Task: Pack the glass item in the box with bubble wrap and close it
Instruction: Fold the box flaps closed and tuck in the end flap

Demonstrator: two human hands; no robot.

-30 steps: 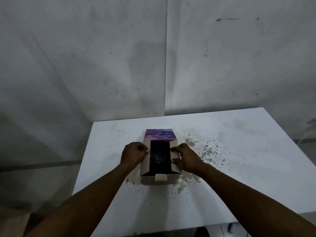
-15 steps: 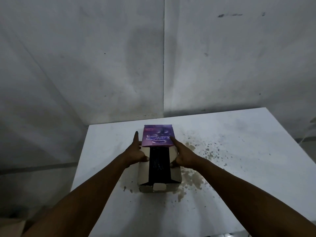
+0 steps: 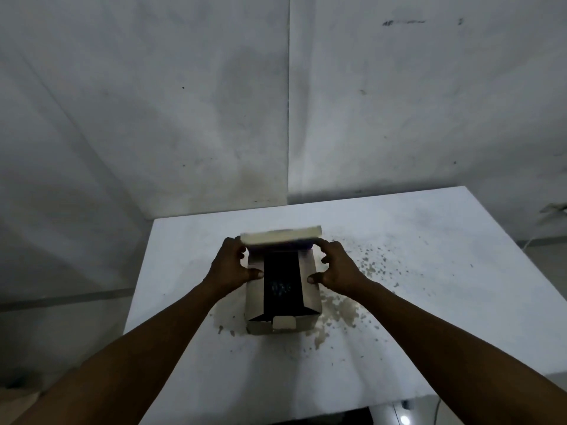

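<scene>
A: Box (image 3: 282, 291) sits on the worktop (image 3: 429, 271), open at the top, its two side flaps folded in and a dark gap between them. Something glints faintly down in that gap; I cannot tell whether it is the glass or the wrap.

B: And the lid (image 3: 280, 239)?

A: Raised at the far edge of the box, tilted toward the person. The left hand (image 3: 228, 268) has its fingers (image 3: 237, 246) curled on the lid's left end, thumb on the left side flap. The right hand (image 3: 336, 268) does the same at the other end, thumb on the right flap.

B: So it looks like the closing step. What could spoil it?

A: Mainly the tuck tab. If the lid swings down while the side flaps spring up, the tab would likely catch on them and crumple instead of sliding in. A small flap (image 3: 283, 322) stands at the near wall, and it could block the slot too.

B: Anything else?

A: Pressing hard. If the contents sit high, forcing the lid could load the glass. The box stands on stains (image 3: 337, 311) on the worktop beside its right wall; if wet, the card base may soften.
</scene>
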